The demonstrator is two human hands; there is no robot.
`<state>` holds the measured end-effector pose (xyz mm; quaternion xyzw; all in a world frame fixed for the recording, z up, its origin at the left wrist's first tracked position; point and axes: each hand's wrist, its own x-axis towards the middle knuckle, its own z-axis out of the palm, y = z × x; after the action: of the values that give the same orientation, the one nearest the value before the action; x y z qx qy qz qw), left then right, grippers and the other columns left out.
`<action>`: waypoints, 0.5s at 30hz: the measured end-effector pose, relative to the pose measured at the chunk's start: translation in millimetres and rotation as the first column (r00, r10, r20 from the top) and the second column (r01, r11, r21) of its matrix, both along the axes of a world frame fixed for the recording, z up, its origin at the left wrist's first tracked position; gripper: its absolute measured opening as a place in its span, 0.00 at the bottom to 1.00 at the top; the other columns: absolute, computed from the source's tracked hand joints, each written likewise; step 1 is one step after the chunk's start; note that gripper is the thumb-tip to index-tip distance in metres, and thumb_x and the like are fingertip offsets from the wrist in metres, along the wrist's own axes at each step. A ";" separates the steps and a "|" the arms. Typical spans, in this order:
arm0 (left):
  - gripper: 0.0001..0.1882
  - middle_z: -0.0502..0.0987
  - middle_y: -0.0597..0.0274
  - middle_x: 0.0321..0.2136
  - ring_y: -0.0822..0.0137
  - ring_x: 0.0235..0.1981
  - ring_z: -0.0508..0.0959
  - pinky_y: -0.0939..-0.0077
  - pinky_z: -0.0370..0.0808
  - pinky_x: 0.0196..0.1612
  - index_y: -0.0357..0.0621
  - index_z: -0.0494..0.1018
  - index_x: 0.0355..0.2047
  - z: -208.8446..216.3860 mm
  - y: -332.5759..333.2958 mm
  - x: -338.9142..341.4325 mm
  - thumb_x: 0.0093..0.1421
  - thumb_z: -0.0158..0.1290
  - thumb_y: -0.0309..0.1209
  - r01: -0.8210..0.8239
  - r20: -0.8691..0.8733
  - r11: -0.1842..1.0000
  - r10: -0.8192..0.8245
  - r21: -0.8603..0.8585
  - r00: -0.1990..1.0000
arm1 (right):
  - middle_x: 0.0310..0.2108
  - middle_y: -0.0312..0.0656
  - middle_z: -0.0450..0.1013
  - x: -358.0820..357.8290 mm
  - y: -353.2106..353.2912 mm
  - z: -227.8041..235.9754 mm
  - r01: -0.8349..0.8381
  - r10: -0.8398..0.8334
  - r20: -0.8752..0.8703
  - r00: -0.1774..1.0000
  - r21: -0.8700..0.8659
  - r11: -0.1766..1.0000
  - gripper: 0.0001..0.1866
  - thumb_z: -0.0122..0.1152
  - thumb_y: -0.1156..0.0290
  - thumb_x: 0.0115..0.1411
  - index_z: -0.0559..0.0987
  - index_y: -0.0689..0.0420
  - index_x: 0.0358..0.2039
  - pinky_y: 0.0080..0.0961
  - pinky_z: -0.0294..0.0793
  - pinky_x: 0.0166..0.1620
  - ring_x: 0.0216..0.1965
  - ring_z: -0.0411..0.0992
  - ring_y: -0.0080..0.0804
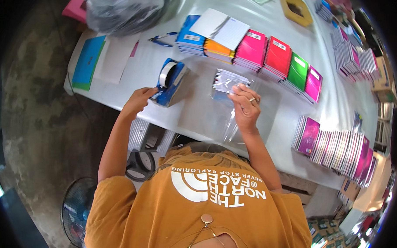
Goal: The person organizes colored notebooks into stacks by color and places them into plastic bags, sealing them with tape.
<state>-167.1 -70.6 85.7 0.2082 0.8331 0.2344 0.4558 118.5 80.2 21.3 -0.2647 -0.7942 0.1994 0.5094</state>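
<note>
My left hand [140,99] is closed at the near end of a blue tape dispenser [170,83] with a white roll in it. Its fingertips are pinched beside the cutter; any strip in them is too small to make out. My right hand [246,106], with a ring on one finger, grips the clear plastic bag [230,124] around a small stack of spiral notebooks [230,78] lying on the table. The bag's loose part trails toward the near edge.
Behind the bag runs a row of coloured spiral notebooks [275,56], an open white notebook [220,27] on top. A pen [163,37], blue and green folders [88,61] and a grey plastic bundle [123,10] lie left. More notebooks [337,148] stand right; a yellow tray [296,10] sits far.
</note>
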 end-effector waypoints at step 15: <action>0.10 0.74 0.60 0.17 0.72 0.19 0.73 0.76 0.70 0.25 0.35 0.77 0.29 -76.2 -69.4 -27.8 0.57 0.53 0.31 0.167 -0.731 0.948 0.089 0.270 0.677 | 0.34 0.34 0.78 0.3 2.1 0.9 -0.042 0.042 0.009 0.999 0.037 0.998 0.10 0.67 0.82 0.43 0.78 0.51 0.25 0.25 0.65 0.46 0.43 0.74 0.31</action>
<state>-194.9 -140.0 9.5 0.3726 0.8922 0.2508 0.0484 118.8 82.3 22.2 -0.2392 -0.8051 0.1944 0.5068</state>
